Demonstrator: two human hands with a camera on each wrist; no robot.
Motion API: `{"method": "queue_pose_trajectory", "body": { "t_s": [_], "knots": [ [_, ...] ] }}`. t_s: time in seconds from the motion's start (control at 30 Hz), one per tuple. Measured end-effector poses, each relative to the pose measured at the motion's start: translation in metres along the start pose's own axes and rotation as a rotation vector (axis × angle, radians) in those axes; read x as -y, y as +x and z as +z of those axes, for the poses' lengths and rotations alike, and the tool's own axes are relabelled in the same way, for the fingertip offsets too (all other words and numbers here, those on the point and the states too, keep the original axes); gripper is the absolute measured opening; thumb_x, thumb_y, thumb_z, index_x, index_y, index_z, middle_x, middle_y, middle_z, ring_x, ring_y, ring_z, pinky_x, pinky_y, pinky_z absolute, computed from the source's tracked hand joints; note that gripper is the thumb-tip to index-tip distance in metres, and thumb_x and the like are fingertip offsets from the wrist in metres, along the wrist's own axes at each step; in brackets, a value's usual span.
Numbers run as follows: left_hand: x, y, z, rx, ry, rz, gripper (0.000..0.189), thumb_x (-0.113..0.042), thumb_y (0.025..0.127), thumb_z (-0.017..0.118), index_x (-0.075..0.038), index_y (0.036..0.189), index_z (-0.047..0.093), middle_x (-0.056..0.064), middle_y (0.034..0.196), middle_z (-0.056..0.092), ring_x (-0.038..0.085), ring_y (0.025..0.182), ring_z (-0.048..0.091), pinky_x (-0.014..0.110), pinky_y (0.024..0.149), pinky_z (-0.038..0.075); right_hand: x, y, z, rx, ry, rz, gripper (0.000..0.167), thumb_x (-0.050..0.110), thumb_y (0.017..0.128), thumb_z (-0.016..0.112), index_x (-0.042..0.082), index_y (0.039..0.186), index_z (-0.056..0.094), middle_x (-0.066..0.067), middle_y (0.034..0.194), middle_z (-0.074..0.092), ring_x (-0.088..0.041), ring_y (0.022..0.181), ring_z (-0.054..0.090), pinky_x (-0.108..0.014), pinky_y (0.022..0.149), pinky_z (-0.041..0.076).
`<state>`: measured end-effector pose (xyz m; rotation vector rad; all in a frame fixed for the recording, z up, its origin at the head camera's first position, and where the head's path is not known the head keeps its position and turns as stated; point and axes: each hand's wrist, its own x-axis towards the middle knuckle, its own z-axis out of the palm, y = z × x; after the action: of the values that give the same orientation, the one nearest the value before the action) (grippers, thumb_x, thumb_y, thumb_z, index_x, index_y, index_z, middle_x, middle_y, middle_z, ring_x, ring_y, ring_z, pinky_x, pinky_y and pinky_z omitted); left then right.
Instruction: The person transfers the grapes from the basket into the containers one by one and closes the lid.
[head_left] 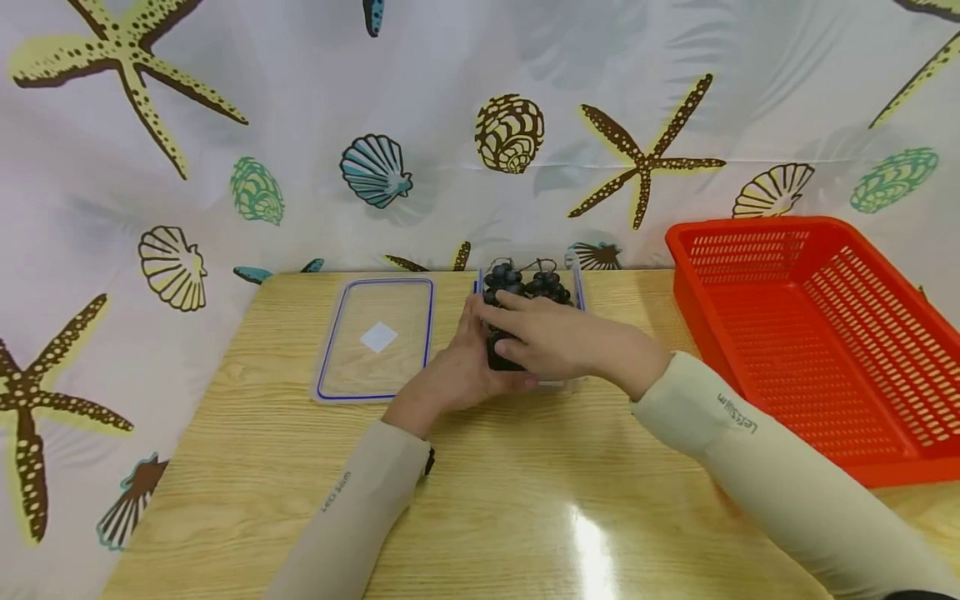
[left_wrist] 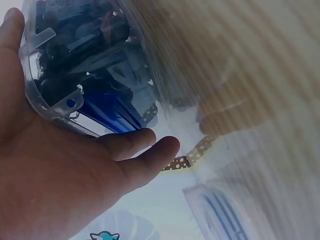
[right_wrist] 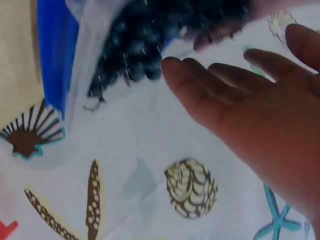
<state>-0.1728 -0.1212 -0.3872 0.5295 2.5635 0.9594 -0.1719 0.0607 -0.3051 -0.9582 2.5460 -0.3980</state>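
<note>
Nearest the head camera: two pale fabric sleeves point(head_left: 780, 475), printed with small dark lettering. Hands stand close together at a clear plastic container point(head_left: 579, 292), box-shaped with rounded corners and blue side strips. Left hand point(head_left: 459, 367) rests along its left side and near corner, fingers extended; right hand point(head_left: 562, 329) lies over the top, fingers straight; whether it touches the grapes cannot be told. Dark round grapes point(head_left: 547, 286) with thin stems sit inside the container. Right hand hides much of the contents; container cut off in both wrist views; red slatted plastic basket point(head_left: 802, 358) cut off at right. A translucent blue-edged lid point(head_left: 375, 367) lies flat at left on the wood-grain table point(head_left: 262, 467). Behind hangs white cloth point(head_left: 450, 83) printed with shells and starfish
</note>
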Motion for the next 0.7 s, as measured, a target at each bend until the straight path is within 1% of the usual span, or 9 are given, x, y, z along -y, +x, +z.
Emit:
{"method": "queue_pose_trajectory", "body": {
  "t_s": [0.03, 0.1, 0.17, 0.2, 0.23, 0.33, 0.5, 0.6, 0.7],
  "knots": [
    [0.002, 0.000, -0.001, 0.013, 0.017, 0.003, 0.121, -0.053, 0.090, 0.073, -0.011, 0.161, -0.015, 0.012, 0.164, -0.026, 0.042, 0.145, 0.028, 0.050, 0.108, 0.039, 0.001, 0.002, 0.005, 0.037, -0.007, 0.014, 0.060, 0.030, 0.111, 0.043, 0.018, 0.163, 0.017, -0.018, 0.166, 0.010, -0.043, 0.148, 0.020, -0.053, 0.117, 0.021],
    [0.004, 0.000, -0.003, 0.040, 0.057, 0.004, 0.113, -0.048, 0.094, 0.070, -0.008, 0.160, -0.012, 0.013, 0.163, -0.029, 0.042, 0.143, 0.033, 0.047, 0.104, 0.044, 0.002, 0.005, 0.014, 0.082, -0.020, 0.030, 0.061, 0.033, 0.111, 0.040, 0.019, 0.163, 0.012, -0.016, 0.167, 0.005, -0.045, 0.148, 0.019, -0.053, 0.117, 0.021],
    [0.007, 0.001, -0.005, 0.052, 0.067, 0.008, 0.108, -0.043, 0.096, 0.069, -0.007, 0.160, -0.011, 0.012, 0.164, -0.026, 0.041, 0.140, 0.039, 0.045, 0.100, 0.046, 0.002, 0.006, 0.020, 0.096, -0.019, 0.035, 0.062, 0.034, 0.111, 0.039, 0.019, 0.163, 0.010, -0.016, 0.167, 0.005, -0.045, 0.147, 0.020, -0.053, 0.117, 0.023],
    [0.008, 0.001, -0.006, 0.056, 0.052, 0.007, 0.109, -0.041, 0.096, 0.069, -0.008, 0.160, -0.012, 0.011, 0.164, -0.026, 0.041, 0.136, 0.045, 0.044, 0.098, 0.048, 0.001, 0.007, 0.022, 0.094, -0.010, 0.042, 0.063, 0.035, 0.111, 0.040, 0.020, 0.163, 0.010, -0.015, 0.167, 0.005, -0.045, 0.147, 0.021, -0.052, 0.117, 0.024],
    [0.010, 0.001, -0.007, 0.060, 0.037, 0.009, 0.111, -0.041, 0.096, 0.069, -0.009, 0.160, -0.015, 0.011, 0.164, -0.026, 0.040, 0.137, 0.043, 0.045, 0.098, 0.047, 0.000, 0.007, 0.023, 0.089, -0.001, 0.044, 0.063, 0.036, 0.111, 0.041, 0.020, 0.163, 0.010, -0.014, 0.167, 0.006, -0.044, 0.147, 0.022, -0.052, 0.116, 0.024],
    [0.011, 0.000, -0.011, 0.069, -0.006, -0.007, 0.116, -0.047, 0.094, 0.070, -0.014, 0.160, -0.020, 0.008, 0.166, -0.022, 0.037, 0.146, 0.028, 0.047, 0.109, 0.039, -0.001, 0.007, 0.026, 0.093, 0.017, 0.046, 0.065, 0.038, 0.110, 0.042, 0.020, 0.164, 0.009, -0.015, 0.167, 0.006, -0.042, 0.147, 0.023, -0.050, 0.117, 0.025],
    [0.011, -0.003, -0.019, 0.070, -0.040, -0.026, 0.118, -0.049, 0.092, 0.072, -0.016, 0.160, -0.019, 0.010, 0.167, -0.014, 0.030, 0.153, 0.004, 0.051, 0.118, 0.020, -0.002, 0.008, 0.027, 0.118, 0.000, 0.065, 0.064, 0.043, 0.110, 0.039, 0.018, 0.163, 0.016, -0.018, 0.166, 0.005, -0.044, 0.147, 0.023, -0.052, 0.117, 0.024],
    [0.010, -0.004, -0.021, 0.079, -0.031, -0.033, 0.116, -0.047, 0.093, 0.071, -0.016, 0.161, -0.018, 0.012, 0.167, -0.012, 0.030, 0.153, -0.001, 0.052, 0.119, 0.016, -0.002, 0.011, 0.028, 0.110, -0.005, 0.079, 0.065, 0.047, 0.108, 0.041, 0.016, 0.162, 0.024, -0.020, 0.166, 0.008, -0.045, 0.146, 0.023, -0.053, 0.116, 0.024],
    [0.010, -0.005, -0.021, 0.085, -0.004, -0.032, 0.114, -0.044, 0.094, 0.070, -0.016, 0.161, -0.018, 0.014, 0.167, -0.009, 0.032, 0.153, -0.002, 0.051, 0.119, 0.015, -0.003, 0.015, 0.028, 0.103, 0.000, 0.098, 0.067, 0.052, 0.106, 0.043, 0.016, 0.161, 0.029, -0.020, 0.166, 0.010, -0.045, 0.146, 0.024, -0.055, 0.116, 0.025]
  ]
}}
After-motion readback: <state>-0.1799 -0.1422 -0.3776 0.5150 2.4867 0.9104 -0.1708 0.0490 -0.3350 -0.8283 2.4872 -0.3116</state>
